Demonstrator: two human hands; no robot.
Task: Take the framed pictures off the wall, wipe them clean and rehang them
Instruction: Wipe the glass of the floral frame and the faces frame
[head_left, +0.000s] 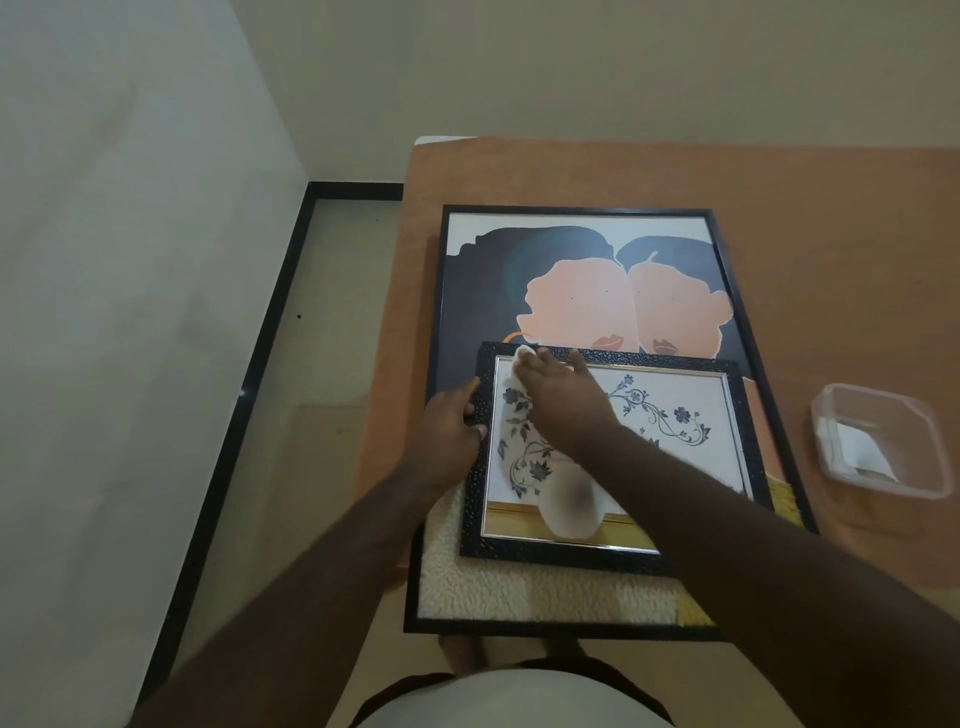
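From the head view, a small floral picture in a textured black frame (613, 462) lies flat on top of a large framed portrait (582, 291), which rests on an orange-covered surface (831, 234) by the wall. The left hand (449, 434) grips the small frame's left edge — fingers curled over it — while the right hand (558, 402) presses a white cloth (522, 358) onto the glass near the far-left corner with flat fingers. A clear plastic container (883, 441) sits to the right, apart from both frames.

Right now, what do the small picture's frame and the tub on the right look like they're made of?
Small frame: probably moulded plastic or wood, black with a pebbled, slightly glossy texture and a shiny silver inner trim. Tub: clear plastic, since the bed cover shows through its walls.
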